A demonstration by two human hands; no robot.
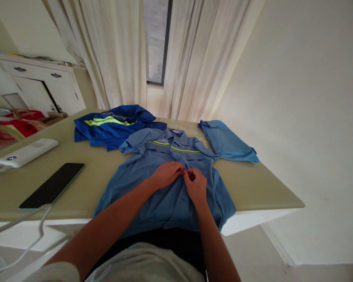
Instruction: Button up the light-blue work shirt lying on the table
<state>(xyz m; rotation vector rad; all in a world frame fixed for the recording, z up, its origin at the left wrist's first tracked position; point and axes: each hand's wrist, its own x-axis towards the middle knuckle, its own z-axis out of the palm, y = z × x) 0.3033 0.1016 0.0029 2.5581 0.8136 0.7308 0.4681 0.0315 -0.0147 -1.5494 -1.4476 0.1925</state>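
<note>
A blue-grey short-sleeved work shirt [129, 184] lies face up on the table, collar away from me, its hem hanging over the front edge. Yellow reflective stripes cross its chest. At the middle of the front placket, my left hand [168, 174] is closed, its fingertips pinching the cloth. My right hand [196, 184] meets it there, thumb and forefinger pinched on the same placket edge. The fingers hide whatever small part, such as a button, is between them.
Behind the shirt lie a bright blue garment [106, 131] with a yellow stripe and a folded light-blue garment [229, 143]. On the left of the table [264, 192] are a black phone [53, 186] and a white power bank [28, 152] with cables. A wall borders the right.
</note>
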